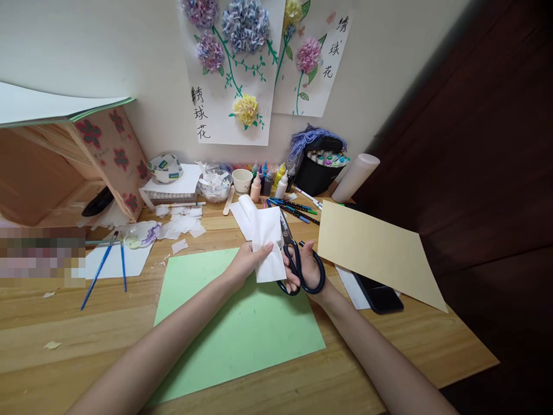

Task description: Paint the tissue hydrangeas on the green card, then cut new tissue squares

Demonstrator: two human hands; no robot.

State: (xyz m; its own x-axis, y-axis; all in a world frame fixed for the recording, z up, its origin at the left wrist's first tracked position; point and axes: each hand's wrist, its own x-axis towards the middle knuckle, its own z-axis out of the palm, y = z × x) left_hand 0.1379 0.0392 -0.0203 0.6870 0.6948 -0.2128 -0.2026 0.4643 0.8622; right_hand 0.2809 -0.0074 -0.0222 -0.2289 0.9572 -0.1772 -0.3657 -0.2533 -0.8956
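My left hand (248,262) pinches a folded white tissue (268,222) between thumb and fingers, above a green sheet of paper (242,340). Just right of it, my right hand (306,268) is closed on black-handled scissors (298,262), with fingers and thumb at the handle loops. The scissor blades point away from me, along the tissue's right edge. Whether they touch the tissue I cannot tell. Behind my hands lies more white tissue (242,216), partly rolled.
Marker pens (298,210), paint bottles (268,181) and a paper cup (242,181) stand or lie behind my hands. Left are paper scraps (181,222) and paintbrushes (103,268). At right, a tan sheet (380,248) partly covers a phone (382,297). Flower pictures (235,75) hang on the wall.
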